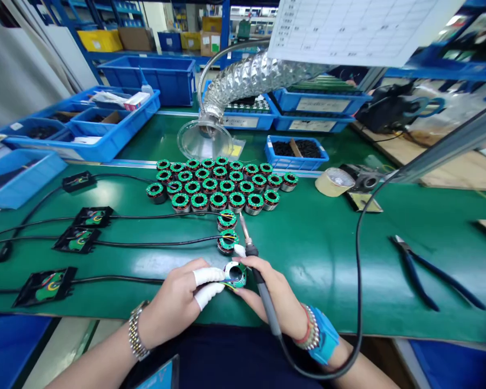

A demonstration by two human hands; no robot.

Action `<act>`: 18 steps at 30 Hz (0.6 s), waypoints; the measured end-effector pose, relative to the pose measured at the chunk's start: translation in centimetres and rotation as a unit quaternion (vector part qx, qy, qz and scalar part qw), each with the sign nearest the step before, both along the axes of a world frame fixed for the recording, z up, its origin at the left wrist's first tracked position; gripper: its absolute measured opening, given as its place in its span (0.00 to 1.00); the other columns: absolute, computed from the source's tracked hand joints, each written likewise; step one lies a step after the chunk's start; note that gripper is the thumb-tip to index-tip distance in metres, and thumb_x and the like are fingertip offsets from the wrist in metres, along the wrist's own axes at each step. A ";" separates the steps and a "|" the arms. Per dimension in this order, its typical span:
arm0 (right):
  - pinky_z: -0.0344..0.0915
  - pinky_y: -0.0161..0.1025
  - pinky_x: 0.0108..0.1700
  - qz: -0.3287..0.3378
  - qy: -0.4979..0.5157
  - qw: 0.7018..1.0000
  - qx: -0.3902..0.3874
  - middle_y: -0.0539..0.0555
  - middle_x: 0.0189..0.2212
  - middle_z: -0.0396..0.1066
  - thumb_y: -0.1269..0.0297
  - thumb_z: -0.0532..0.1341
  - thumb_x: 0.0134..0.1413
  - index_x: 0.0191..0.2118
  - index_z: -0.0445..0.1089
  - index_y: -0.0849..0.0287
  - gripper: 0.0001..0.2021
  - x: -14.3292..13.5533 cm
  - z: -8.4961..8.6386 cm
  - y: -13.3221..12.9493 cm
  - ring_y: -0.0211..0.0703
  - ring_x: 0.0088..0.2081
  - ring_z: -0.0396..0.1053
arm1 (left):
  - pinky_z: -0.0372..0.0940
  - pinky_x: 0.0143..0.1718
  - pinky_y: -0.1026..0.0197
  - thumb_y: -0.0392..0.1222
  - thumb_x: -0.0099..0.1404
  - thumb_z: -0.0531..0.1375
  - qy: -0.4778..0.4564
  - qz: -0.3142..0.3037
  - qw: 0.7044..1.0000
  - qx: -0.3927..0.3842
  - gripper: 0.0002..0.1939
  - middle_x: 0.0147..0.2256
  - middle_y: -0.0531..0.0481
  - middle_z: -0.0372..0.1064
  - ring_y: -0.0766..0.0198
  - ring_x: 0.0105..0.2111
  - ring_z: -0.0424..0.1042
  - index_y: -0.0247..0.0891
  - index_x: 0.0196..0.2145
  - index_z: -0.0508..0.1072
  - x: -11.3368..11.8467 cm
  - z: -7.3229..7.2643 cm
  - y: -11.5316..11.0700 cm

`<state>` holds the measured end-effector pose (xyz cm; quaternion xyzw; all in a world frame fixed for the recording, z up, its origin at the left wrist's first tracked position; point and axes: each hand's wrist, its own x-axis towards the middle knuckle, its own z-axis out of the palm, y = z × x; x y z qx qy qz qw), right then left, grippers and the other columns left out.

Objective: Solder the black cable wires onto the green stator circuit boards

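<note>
My left hand [182,289], with white finger cots on thumb and forefinger, pinches the thin coloured wires [230,286] of a black cable against a motor stator [237,274] with a ring-shaped circuit board. A soldering iron [267,308] lies in my right hand [281,297], its tip pointing up and away from that stator. My right thumb and a fingertip also touch the stator's right side. Just beyond, two stators [228,241] have cables laid to them. Farther back stand several rows of stators [218,201] with green ring boards.
Black cable housings [44,286] with small green boards lie at left. Pliers [417,265] and a tape roll [334,181] lie at right. A fume hood [205,140] hangs behind the stators. The iron's cord [358,259] loops at right. Blue bins [295,154] line the back.
</note>
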<state>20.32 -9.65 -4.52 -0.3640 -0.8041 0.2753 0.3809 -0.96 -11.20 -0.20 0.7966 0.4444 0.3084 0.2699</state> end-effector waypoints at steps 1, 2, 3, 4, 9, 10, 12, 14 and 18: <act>0.71 0.39 0.45 -0.002 0.004 1.000 0.010 0.59 0.44 0.71 0.69 0.62 0.50 0.52 0.57 0.57 0.23 0.1 0.2 0.0 0.46 0.46 0.72 | 0.65 0.30 0.68 0.35 0.64 0.56 -0.002 -0.001 1.000 0.002 0.08 0.29 0.50 0.69 0.68 0.28 0.69 0.39 0.40 0.74 0.4 -0.1 0.2; 0.71 0.39 0.45 -0.005 0.013 1.000 0.024 0.59 0.45 0.71 0.69 0.62 0.50 0.52 0.58 0.57 0.23 0.2 0.5 -0.1 0.46 0.46 0.72 | 0.66 0.30 0.67 0.36 0.64 0.56 -0.003 -0.002 1.000 0.004 0.08 0.29 0.50 0.70 0.67 0.28 0.69 0.39 0.39 0.74 0.7 -0.2 0.4; 0.71 0.39 0.45 -0.010 0.025 0.999 0.037 0.59 0.45 0.72 0.69 0.62 0.51 0.52 0.58 0.56 0.22 0.3 0.8 -0.2 0.45 0.45 0.72 | 0.66 0.29 0.67 0.37 0.64 0.57 -0.004 -0.002 1.000 0.005 0.07 0.28 0.51 0.70 0.67 0.27 0.70 0.39 0.39 0.74 0.8 -0.3 0.6; 0.71 0.38 0.45 -0.016 0.037 0.998 0.048 0.58 0.44 0.72 0.69 0.61 0.51 0.51 0.58 0.56 0.21 0.2 1.0 -0.3 0.45 0.44 0.73 | 0.66 0.29 0.67 0.37 0.64 0.57 -0.004 -0.001 1.000 0.004 0.07 0.28 0.51 0.70 0.67 0.27 0.70 0.39 0.38 0.75 0.9 -0.4 0.7; 0.72 0.34 0.36 -0.047 0.088 0.992 0.073 0.53 0.34 0.74 0.71 0.61 0.52 0.47 0.61 0.54 0.16 -0.6 1.7 -0.3 0.40 0.33 0.74 | 0.67 0.29 0.68 0.36 0.64 0.57 0.003 0.002 0.999 0.034 0.08 0.29 0.51 0.71 0.67 0.27 0.70 0.40 0.41 0.73 1.0 -1.2 0.6; 0.72 0.33 0.35 -0.055 0.094 0.991 0.075 0.52 0.33 0.74 0.71 0.61 0.52 0.47 0.62 0.54 0.16 -0.8 1.7 -0.2 0.40 0.32 0.74 | 0.66 0.29 0.67 0.35 0.65 0.56 0.012 0.003 0.998 0.060 0.09 0.29 0.50 0.71 0.67 0.27 0.70 0.39 0.41 0.73 1.1 -1.4 0.4; 0.71 0.33 0.34 -0.069 0.099 0.990 0.079 0.51 0.31 0.73 0.72 0.60 0.52 0.45 0.62 0.54 0.15 -1.3 1.8 -0.1 0.39 0.31 0.74 | 0.67 0.30 0.65 0.34 0.65 0.55 0.038 0.016 0.991 0.127 0.09 0.31 0.48 0.71 0.65 0.29 0.70 0.36 0.42 0.72 1.4 -1.9 0.1; 0.71 0.32 0.34 -0.074 0.098 0.989 0.081 0.51 0.30 0.73 0.72 0.60 0.51 0.45 0.63 0.54 0.14 -1.5 1.9 -0.1 0.39 0.30 0.73 | 0.67 0.33 0.62 0.32 0.65 0.54 0.060 0.044 0.979 0.188 0.09 0.33 0.45 0.71 0.62 0.31 0.70 0.34 0.41 0.72 1.8 -2.0 -0.1; 0.71 0.32 0.34 -0.069 0.100 0.990 0.077 0.51 0.31 0.73 0.73 0.61 0.51 0.46 0.62 0.54 0.16 -1.6 2.1 0.0 0.39 0.30 0.73 | 0.64 0.28 0.65 0.34 0.65 0.54 0.028 0.052 0.990 0.128 0.09 0.28 0.48 0.69 0.65 0.27 0.68 0.36 0.36 0.75 2.1 -1.1 0.2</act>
